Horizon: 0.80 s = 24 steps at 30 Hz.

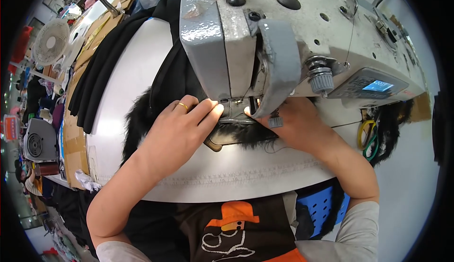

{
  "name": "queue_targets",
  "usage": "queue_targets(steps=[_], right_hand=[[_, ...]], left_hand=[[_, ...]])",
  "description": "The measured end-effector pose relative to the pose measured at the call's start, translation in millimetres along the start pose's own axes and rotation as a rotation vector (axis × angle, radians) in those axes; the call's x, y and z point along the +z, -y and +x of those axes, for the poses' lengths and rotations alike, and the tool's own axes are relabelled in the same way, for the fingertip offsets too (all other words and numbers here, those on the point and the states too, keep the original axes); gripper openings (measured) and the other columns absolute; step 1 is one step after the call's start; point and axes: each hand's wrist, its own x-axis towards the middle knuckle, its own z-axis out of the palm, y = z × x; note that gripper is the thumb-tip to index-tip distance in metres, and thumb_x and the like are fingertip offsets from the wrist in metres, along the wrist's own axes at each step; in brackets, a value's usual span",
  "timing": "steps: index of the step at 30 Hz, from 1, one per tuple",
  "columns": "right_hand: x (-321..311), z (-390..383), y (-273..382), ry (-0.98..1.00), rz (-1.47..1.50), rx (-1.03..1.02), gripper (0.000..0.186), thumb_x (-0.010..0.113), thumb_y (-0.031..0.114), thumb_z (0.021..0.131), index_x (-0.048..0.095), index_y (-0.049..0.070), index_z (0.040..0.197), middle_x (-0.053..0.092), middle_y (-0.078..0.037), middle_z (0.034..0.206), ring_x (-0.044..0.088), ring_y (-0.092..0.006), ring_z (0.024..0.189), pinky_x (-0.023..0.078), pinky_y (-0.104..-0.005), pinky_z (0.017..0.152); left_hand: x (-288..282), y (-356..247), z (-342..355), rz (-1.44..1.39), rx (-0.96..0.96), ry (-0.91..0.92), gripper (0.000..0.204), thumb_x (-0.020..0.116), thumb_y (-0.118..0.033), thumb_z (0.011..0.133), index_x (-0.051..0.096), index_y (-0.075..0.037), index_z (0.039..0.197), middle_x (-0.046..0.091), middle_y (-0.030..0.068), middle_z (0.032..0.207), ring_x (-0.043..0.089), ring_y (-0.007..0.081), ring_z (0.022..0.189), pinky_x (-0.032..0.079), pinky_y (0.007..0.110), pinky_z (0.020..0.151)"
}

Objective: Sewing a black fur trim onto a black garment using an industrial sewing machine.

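A white and grey sewing machine (205, 39) stands over black fabric (179, 77) edged with black fur (250, 134). My left hand (184, 124) lies left of the needle area, its curved fingers pressed together on the fabric, a ring on one finger. My right hand (298, 124) is at the right of the needle, thumb tip on the fabric by the presser foot (236, 103); its other fingers are mostly hidden behind the machine's grey guard (281, 63).
Black cloth strips (104, 68) drape over the table's left side beside cardboard (78, 134). Scissors (366, 136) and fur trim (392, 129) lie at right; a control panel (366, 84) is on the machine. A white fan (52, 42) stands far left, a blue basket (317, 200) below the table.
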Motion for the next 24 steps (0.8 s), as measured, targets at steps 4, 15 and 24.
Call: queue_targets(steps=[4,15,24], right_hand=[[4.8,-3.6,-3.5,-0.034,0.067,0.031,0.017,0.075,0.019,0.09,0.075,0.01,0.104,0.074,-0.008,0.102,0.071,-0.0297,0.091,0.057,-0.0441,0.077],[2.4,-11.2,6.7,-0.116,-0.131,-0.022,0.019,0.08,0.021,0.082,0.076,0.012,0.099,0.072,-0.003,0.1,0.069,-0.0271,0.096,0.053,-0.0406,0.076],[0.1,-11.5,6.3,-0.093,-0.14,-0.083,0.017,0.067,0.016,0.074,0.069,0.006,0.088,0.064,-0.005,0.107,0.064,-0.0246,0.102,0.055,-0.0367,0.08]], left_hand=[[8.0,2.4,1.2,0.065,0.045,-0.092,0.036,0.064,-0.011,0.083,0.064,-0.003,0.118,0.063,0.0084,0.113,0.06,0.0257,0.106,0.054,0.038,0.094],[16.3,-3.8,6.4,-0.099,-0.015,-0.179,0.03,0.066,-0.009,0.078,0.066,-0.004,0.108,0.06,0.0061,0.096,0.061,0.0243,0.089,0.053,0.035,0.077],[24.9,8.1,4.5,-0.058,0.115,-0.223,0.036,0.066,-0.011,0.079,0.07,-0.004,0.115,0.064,0.0022,0.102,0.06,0.017,0.077,0.051,0.032,0.064]])
